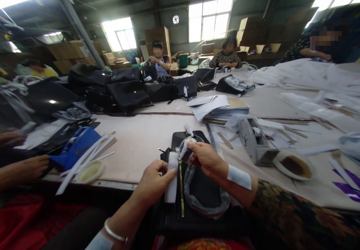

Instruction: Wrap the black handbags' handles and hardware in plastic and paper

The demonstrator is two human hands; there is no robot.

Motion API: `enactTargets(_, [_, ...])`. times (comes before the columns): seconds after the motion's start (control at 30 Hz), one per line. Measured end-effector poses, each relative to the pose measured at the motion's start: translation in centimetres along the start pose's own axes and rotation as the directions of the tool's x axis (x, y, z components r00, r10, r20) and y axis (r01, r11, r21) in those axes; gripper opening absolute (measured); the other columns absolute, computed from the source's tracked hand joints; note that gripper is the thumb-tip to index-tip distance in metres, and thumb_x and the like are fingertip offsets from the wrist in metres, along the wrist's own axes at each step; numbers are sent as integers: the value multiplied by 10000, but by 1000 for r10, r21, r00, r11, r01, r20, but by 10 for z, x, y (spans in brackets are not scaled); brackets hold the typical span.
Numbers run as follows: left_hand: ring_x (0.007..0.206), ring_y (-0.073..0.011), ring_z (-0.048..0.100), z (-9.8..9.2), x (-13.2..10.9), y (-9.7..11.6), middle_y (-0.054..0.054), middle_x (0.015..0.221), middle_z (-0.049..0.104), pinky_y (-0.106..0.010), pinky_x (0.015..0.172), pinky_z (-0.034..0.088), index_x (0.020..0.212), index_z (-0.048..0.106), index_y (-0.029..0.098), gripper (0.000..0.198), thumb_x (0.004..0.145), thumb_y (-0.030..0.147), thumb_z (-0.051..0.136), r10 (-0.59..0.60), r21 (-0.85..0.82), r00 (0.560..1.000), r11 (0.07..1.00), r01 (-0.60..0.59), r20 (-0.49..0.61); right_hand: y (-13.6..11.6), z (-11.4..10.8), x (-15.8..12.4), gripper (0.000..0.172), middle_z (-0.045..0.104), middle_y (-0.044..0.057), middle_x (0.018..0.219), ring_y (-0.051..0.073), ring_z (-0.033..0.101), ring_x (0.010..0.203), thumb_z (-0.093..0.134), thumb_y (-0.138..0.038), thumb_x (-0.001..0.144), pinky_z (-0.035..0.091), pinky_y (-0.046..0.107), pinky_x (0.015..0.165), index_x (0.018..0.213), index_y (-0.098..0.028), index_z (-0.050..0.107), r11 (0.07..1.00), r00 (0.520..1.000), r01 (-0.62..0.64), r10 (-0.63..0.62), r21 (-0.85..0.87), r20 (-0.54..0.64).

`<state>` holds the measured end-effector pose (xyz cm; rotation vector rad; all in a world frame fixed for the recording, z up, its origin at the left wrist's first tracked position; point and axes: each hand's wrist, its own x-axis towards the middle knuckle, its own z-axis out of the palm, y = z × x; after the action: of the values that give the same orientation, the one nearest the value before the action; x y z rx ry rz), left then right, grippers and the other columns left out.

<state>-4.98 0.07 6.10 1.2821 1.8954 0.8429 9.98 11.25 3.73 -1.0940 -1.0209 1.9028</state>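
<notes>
A black bag with a gold zipper lies at the table's front edge. Clear plastic wrapping covers its looped strap. My right hand pinches the upper, plastic-wrapped part of that strap, fingers closed. At the bag's left side, my left hand is closed on a white padding strip, thumb on top and fingers partly hidden behind it. The strip runs alongside the zipper.
Black bags are piled at the back left. Papers, a grey tape dispenser and a dish of brown stuff stand right. Left are a blue item, white strips and a co-worker's hand. Other people sit opposite.
</notes>
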Motion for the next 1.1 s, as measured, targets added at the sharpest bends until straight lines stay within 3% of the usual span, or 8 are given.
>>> enactTargets(0.1, [771,-194,609,0,-19,7,-36,820,674,-291,698,480,908,634,163,350,777,479,710,-2,-466,999,884,27,54,7,3,-13,357,507,-46,492,63,418,424,705,-464,736,309,188,418,653,-157,542,993,997,50,-43,-112,61])
enactTargets(0.2, [803,-190,631,8,-30,12,-43,855,699,-277,731,492,926,653,159,337,752,421,775,13,-581,1000,814,-13,-4,20,10,-29,367,470,-51,493,63,383,446,707,-460,741,270,200,433,630,-155,536,977,984,72,-37,-200,175])
enactTargets(0.37, [747,-197,652,23,-33,3,-64,859,721,-277,676,508,945,696,151,398,715,459,800,-95,-518,989,855,24,-112,36,7,-45,247,438,-54,545,62,320,500,646,-346,779,234,206,457,688,-118,619,955,946,142,-54,-259,319])
enactTargets(0.47, [716,-188,648,27,-34,-2,-69,863,725,-272,656,506,941,696,148,403,718,470,793,-109,-499,992,865,63,-64,41,-2,-50,178,496,-35,589,74,372,542,572,-244,806,283,198,482,716,-112,653,917,916,218,-73,-335,395])
enactTargets(0.63, [717,-193,653,31,-37,-3,-61,812,716,-266,634,496,919,642,156,353,799,480,714,-124,-394,992,910,126,32,47,-12,-58,208,628,1,674,107,491,615,531,-206,842,368,195,534,774,-108,702,798,903,336,-122,-501,412])
enactTargets(0.83, [943,-284,684,37,-40,-4,-142,1025,725,-379,827,535,1094,620,143,446,861,524,611,-87,-232,996,969,87,8,51,-21,-62,223,738,30,817,164,643,748,527,-183,862,469,214,638,888,-113,737,762,866,395,-123,-513,484])
enactTargets(0.97, [1087,-313,619,34,-41,2,-149,1137,686,-424,991,456,975,719,158,419,899,525,532,23,-13,1000,1000,-23,-14,48,-22,-66,236,759,48,887,177,676,799,516,-175,877,501,230,702,919,-122,742,753,860,424,-161,-503,484])
enactTargets(1.1, [960,-288,643,32,-42,9,-113,998,721,-381,901,488,991,736,166,491,917,581,484,-33,-12,998,999,34,50,45,-20,-70,218,751,62,832,168,671,750,506,-160,870,491,223,674,830,-120,717,691,860,468,-210,-552,466])
